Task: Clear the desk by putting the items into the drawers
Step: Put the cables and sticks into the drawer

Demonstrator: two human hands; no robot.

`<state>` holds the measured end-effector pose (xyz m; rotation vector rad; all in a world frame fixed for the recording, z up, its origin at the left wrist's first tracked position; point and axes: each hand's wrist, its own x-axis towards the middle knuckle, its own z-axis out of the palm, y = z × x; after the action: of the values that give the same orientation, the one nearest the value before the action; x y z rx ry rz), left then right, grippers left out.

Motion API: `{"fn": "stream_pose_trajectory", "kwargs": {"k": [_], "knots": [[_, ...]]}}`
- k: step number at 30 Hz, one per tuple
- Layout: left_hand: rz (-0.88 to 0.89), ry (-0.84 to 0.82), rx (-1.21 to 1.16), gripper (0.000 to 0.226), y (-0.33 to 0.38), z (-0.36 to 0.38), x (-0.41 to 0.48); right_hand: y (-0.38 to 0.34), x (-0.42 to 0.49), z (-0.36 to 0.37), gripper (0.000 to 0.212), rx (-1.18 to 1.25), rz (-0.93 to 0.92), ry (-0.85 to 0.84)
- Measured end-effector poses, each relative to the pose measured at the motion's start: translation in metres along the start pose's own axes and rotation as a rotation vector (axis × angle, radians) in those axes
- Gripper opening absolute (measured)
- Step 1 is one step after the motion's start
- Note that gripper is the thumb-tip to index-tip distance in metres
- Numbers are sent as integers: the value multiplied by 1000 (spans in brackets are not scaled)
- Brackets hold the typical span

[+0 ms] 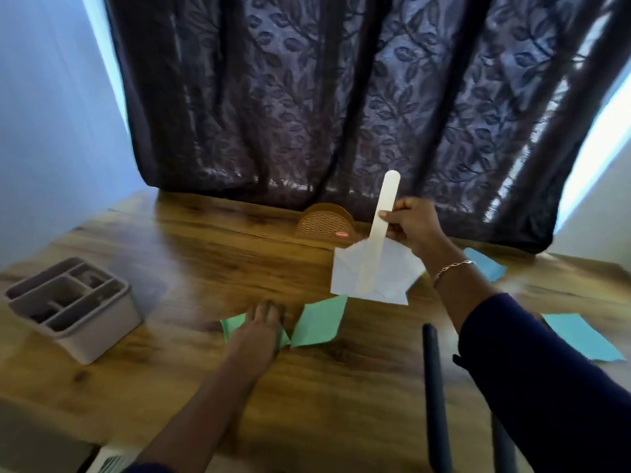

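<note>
A pale flat stick (380, 230) and a sheaf of white paper (392, 271), possibly envelopes though the blur makes that hard to tell, are held together above the desk (205, 254) in the right hand (408, 223). Its fingers (392, 216) pinch the stick against the paper, and the stick points upward. Just below and to the left, the left hand (256, 331) lies flat with straight fingers pressing on a green sheet (229, 327). A second green sheet (319, 322) lies just beside it on the desk. Two blue sheets (580, 339) lie at the right edge. A brown mesh holder (324, 223) stands at the back, in front of a dark leaf-patterned curtain (341, 97). A grey compartment organiser (68, 302) sits well apart at the left.
</note>
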<state>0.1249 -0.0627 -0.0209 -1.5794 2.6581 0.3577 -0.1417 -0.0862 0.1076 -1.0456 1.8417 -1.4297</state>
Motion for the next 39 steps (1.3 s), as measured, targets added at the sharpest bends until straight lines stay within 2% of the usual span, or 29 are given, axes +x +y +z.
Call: {"fn": "stream_pose_trajectory", "kwargs": {"k": [7, 11, 16, 22, 25, 28, 31, 34, 37, 39], "knots": [[-96, 79, 7, 61, 11, 10, -5, 34, -57, -118, 20, -143, 89, 55], [-144, 151, 11, 64, 25, 9, -11, 68, -82, -157, 16, -123, 229, 51], [-86, 315, -117, 53, 67, 22, -24, 115, -108, -152, 13, -141, 389, -65], [40, 373, -215, 49, 119, 42, -56, 149, -121, -138, 18, -69, 481, -80], [99, 374, -228, 45, 135, 49, -64, 156, -122, -132, 17, -233, 455, -52], [151, 366, -243, 43, 151, 57, -72, 160, -125, -132, 29, -506, 335, -13], [214, 354, -217, 45, 172, 63, -81, 159, -139, -138, 34, -591, 218, 26], [264, 354, -221, 41, 194, 66, -92, 155, -162, -151, 25, -646, 27, 113], [421, 462, -265, 28, 217, 76, -108, 159, -199, -169, 14, -703, -272, 179], [513, 497, -311, 24, 233, 83, -121, 170, -225, -180, 16, -765, -523, 182]]}}
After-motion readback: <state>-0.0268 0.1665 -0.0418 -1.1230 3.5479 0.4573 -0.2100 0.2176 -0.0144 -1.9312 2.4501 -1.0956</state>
